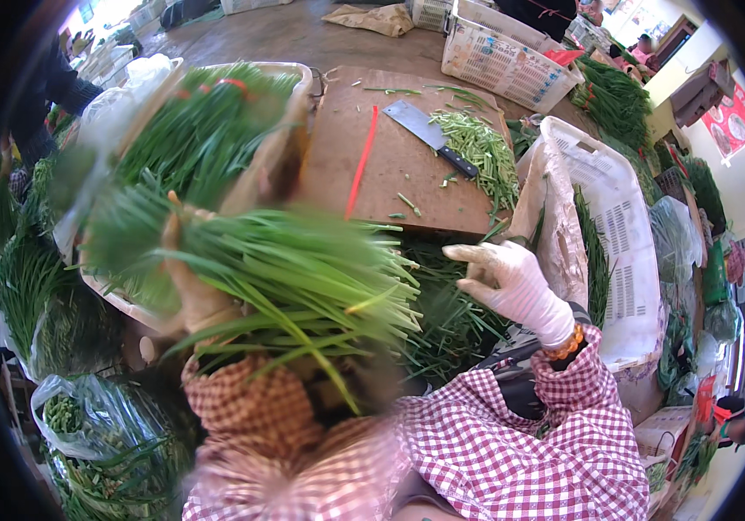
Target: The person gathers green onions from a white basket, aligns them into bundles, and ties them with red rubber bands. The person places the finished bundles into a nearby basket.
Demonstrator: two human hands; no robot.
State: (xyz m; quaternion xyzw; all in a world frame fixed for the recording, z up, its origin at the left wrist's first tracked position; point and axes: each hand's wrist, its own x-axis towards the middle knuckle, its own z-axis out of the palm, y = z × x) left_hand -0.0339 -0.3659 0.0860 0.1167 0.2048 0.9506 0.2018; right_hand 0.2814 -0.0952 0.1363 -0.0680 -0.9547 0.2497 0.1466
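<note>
My left hand grips a thick loose bunch of long green leaves, likely garlic chives. The pale cut ends point right, and motion blurs part of the bunch. To its right, my right hand wears a whitish glove and holds nothing, with its index finger extended and apart from the thumb. Ahead lies a brown cutting board. On it rest a cleaver with a black handle, a heap of chopped stem ends and a red strip.
At the left, a basket holds more chives with red ties. A white plastic crate with a paper-like liner stands right. Loose dark leaves lie below the board. A plastic bag of greens sits lower left.
</note>
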